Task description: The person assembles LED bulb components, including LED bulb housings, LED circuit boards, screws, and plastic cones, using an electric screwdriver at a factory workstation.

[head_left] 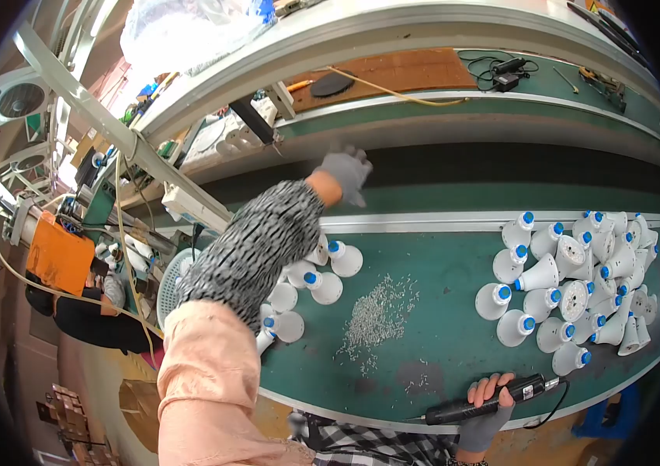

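Note:
My left hand, in a grey glove with bare fingertips, reaches out past the back rail of the bench, over the dark strip behind it. Its fingers look spread and a little blurred, and I see nothing in them. Near the front edge, my right hand is wrapped round a black electric screwdriver, whose bit points left. A pile of small silvery screws lies on the green bench top. White cone-shaped housings with blue ends stand and lie beside my left forearm, which partly hides them.
Many more white cone-shaped housings crowd the right side of the bench. A light basket is at the left. Behind runs a shelf with a black adapter. Another person in dark clothing works at the far left.

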